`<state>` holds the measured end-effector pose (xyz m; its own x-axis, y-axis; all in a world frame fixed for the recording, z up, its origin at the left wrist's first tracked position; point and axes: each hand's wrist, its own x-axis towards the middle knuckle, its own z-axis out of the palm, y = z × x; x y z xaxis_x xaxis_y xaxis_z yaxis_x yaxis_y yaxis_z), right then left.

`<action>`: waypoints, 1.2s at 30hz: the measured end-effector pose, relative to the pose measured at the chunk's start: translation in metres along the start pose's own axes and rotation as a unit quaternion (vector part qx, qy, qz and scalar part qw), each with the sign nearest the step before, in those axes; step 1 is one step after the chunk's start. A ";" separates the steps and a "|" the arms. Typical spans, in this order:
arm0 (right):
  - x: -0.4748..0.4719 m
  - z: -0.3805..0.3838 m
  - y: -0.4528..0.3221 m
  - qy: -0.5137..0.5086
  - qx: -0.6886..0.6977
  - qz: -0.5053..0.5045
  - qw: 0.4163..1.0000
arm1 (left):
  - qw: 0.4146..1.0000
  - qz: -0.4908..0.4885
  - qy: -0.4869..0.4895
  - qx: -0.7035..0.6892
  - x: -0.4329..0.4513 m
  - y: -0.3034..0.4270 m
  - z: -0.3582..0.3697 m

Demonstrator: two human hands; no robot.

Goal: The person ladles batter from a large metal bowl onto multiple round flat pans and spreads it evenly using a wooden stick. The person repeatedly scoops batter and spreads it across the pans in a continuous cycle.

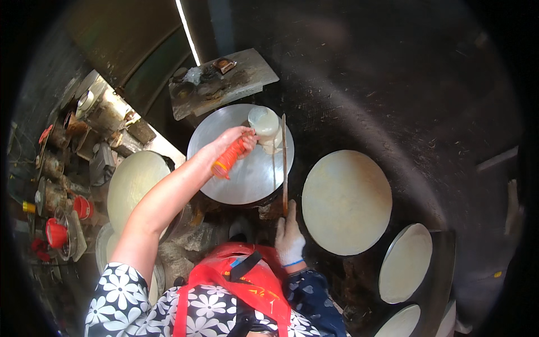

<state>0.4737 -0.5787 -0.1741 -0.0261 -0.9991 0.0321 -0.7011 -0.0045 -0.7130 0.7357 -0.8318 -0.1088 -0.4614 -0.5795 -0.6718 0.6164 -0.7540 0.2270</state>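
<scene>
My bare left hand (241,137) reaches over a round, pale metal griddle (236,181) and grips an orange-red handle (227,161), which appears to belong to a ladle. The ladle's cup (257,114) is tilted and holds off-white batter. Some batter (271,145) has run onto the griddle below it, near the right side. A knitted white glove covers my right hand (291,236), which holds a long thin stick (285,164), likely wooden. The stick points away from me along the griddle's right edge; whether it touches the metal I cannot tell.
Right of the griddle lies a round flatbread-like sheet (347,202), with tilted round ones (406,263) farther right. Another pale round (139,185) sits under my left arm. Behind is a cluttered slab (248,71). Red containers (57,233) and metal vessels crowd the left.
</scene>
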 end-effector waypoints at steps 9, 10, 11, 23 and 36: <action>0.000 0.043 -0.014 0.073 -0.010 0.037 0.997 | 0.894 0.217 0.100 0.379 0.016 -0.015 -0.017; -0.002 0.044 -0.015 0.075 0.003 0.049 0.996 | 0.880 0.224 0.095 0.407 0.014 -0.013 -0.023; -0.003 0.046 -0.017 0.077 0.014 0.061 0.995 | 0.866 0.231 0.090 0.435 0.014 -0.011 -0.030; 0.053 0.157 -0.069 0.005 -0.006 0.064 0.998 | 0.570 0.406 0.178 0.692 0.013 0.026 -0.080; 0.047 0.164 -0.060 0.131 -0.013 0.018 0.991 | 0.577 0.438 0.183 0.665 0.009 0.036 -0.099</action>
<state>0.6315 -0.6319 -0.2444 -0.2336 -0.9534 0.1909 -0.7148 0.0352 -0.6985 0.8166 -0.8332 -0.1765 -0.0298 -0.9976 0.0629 -0.6358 0.0675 0.7689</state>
